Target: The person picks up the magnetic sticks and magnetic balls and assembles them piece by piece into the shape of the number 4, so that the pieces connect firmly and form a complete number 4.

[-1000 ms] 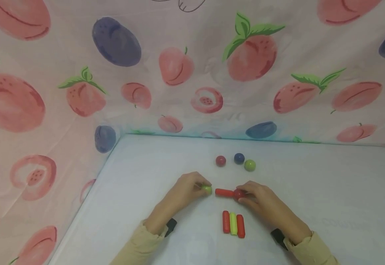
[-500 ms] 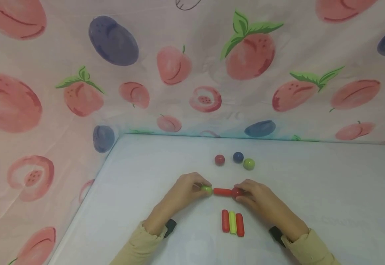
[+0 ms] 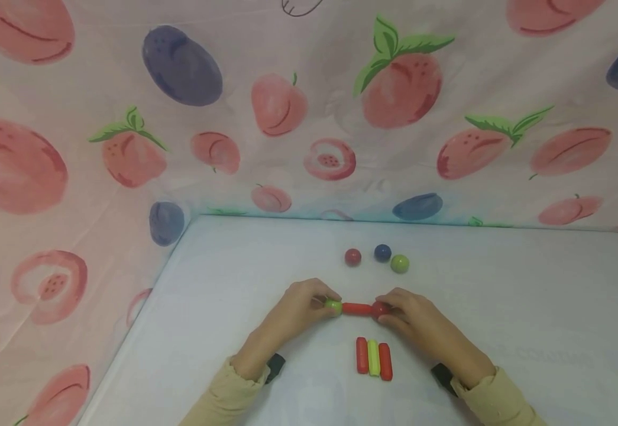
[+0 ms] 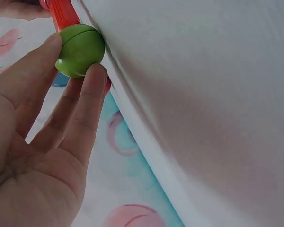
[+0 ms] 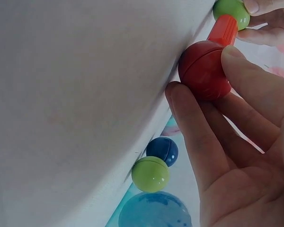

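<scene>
A green ball is pinched between the thumb and fingers of my left hand. My right hand pinches a dark red ball. Between the two balls lies a red stick, its right end against the red ball and its left end meeting the green ball. The left wrist view shows the stick touching the green ball, or nearly so. Closer to me, two more red sticks lie side by side with a yellow-green stick between them.
Beyond the hands, a red ball, a blue ball and a light green ball rest on the white table. A fruit-printed cloth rises along the table's back and left sides.
The gap between the green ball and the red stick has closed: the stick and red ball shifted slightly left, then the left hand brought the green ball right.
</scene>
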Tool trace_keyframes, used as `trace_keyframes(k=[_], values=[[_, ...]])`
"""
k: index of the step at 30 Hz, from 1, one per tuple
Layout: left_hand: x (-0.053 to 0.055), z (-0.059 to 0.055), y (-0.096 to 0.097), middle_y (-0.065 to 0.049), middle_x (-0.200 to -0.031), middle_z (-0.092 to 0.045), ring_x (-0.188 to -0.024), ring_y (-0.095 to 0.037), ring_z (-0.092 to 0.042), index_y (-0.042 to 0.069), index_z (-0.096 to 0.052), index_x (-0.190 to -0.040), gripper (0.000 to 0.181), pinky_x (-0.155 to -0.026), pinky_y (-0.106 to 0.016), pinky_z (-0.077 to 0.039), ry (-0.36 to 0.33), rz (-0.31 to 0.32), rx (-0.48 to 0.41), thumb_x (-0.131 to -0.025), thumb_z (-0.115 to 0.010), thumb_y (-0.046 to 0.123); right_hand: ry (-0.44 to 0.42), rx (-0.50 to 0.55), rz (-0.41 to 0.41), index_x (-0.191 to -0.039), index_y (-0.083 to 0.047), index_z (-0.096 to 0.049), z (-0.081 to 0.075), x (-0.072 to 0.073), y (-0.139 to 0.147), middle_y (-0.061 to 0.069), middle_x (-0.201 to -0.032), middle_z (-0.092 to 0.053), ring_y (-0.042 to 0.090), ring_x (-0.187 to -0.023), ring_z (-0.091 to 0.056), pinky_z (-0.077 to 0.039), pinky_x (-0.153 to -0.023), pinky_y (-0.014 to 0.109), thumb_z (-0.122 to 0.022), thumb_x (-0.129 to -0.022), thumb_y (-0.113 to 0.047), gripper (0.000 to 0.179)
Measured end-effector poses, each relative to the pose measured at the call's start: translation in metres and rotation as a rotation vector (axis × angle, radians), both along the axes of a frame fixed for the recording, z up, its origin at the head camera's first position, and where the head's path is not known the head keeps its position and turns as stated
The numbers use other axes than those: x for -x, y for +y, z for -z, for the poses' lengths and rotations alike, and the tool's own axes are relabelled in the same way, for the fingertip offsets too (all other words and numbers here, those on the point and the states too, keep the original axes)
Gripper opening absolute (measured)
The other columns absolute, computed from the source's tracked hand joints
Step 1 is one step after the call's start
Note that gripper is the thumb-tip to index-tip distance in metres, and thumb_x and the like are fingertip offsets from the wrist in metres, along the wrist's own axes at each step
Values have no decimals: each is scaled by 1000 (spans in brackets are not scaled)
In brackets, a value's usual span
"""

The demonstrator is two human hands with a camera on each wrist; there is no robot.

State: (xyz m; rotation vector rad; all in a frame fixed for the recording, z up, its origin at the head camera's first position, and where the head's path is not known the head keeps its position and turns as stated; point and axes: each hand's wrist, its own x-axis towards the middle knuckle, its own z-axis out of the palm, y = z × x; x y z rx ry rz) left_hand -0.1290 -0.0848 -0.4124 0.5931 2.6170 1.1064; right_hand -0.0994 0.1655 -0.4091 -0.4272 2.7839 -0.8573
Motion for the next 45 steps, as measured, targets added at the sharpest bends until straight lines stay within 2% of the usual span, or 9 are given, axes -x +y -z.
trace_keyframes(k=[8, 20, 27, 39, 45], values=[[0, 0, 2, 7, -103, -71, -95, -10, -64, 18, -76, -108, 20, -88, -28, -55, 18, 2, -2, -88, -76, 19, 38, 8, -18, -120, -10, -69, 1, 1, 4, -6, -101, -69, 12, -94, -64, -58, -87, 36, -78, -86, -17, 36], [-2, 0, 3, 6, -106, -71, -95, -10, -64, 17, -76, -109, 21, -88, -27, -55, 27, -4, 16, -89, -75, 19, 25, -48, -9, -122, -9, -66, -2, 0, 2, -3, -106, -68, 16, -100, -64, -56, -91, 40, -78, -85, -20, 41], [-2, -1, 3, 5, -107, -71, -96, -10, -64, 16, -76, -110, 21, -88, -27, -55, 26, -3, 17, -89, -75, 20, 104, -109, -38, -119, -11, -66, -10, -4, 4, 0, -109, -67, 20, -105, -64, -56, -92, 44, -80, -84, -21, 39], [-4, -1, 1, 5, -107, -71, -95, -10, -64, 16, -76, -110, 22, -87, -27, -55, 27, -8, 31, -89, -75, 20, -10, -105, -44, -115, -16, -68, -24, -12, 0, -8, -103, -66, 14, -102, -61, -56, -93, 41, -81, -83, -19, 34], [-5, -3, 1, 4, -107, -71, -95, -11, -64, 16, -76, -111, 22, -88, -28, -55, 34, -4, 35, -89, -75, 20, -36, -128, -51, -119, -18, -68, -26, -20, -2, -7, -109, -66, 16, -108, -61, -54, -95, 42, -82, -82, -21, 40]])
